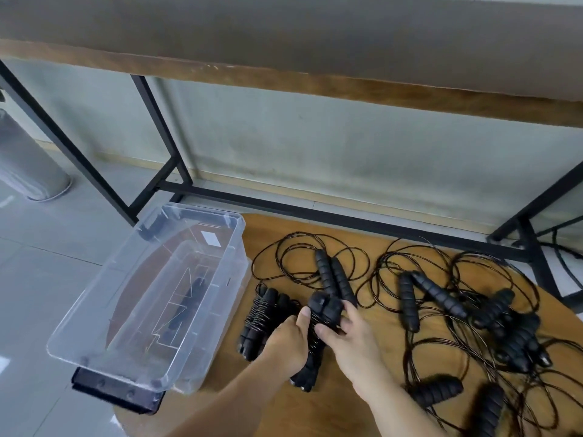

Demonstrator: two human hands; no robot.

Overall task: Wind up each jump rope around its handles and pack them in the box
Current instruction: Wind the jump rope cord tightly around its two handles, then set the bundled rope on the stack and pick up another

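A wound jump rope bundle [310,367] with black foam handles is held between both hands above the wooden board [372,367]. My left hand [288,340] grips its middle and my right hand [350,337] pinches its upper end. Another wound bundle [263,320] lies just left of it. An unwound rope [336,277] with two handles lies behind my hands. Several more tangled ropes [492,316] spread to the right. The clear plastic box [94,351] stands at the left and holds nothing I can make out.
A black lid or tray [104,392] sits under the box's near end. A table with black metal legs [157,130] spans the back, over a grey wall. Grey tiled floor [38,279] lies left, with a pale cylinder [28,165] at far left.
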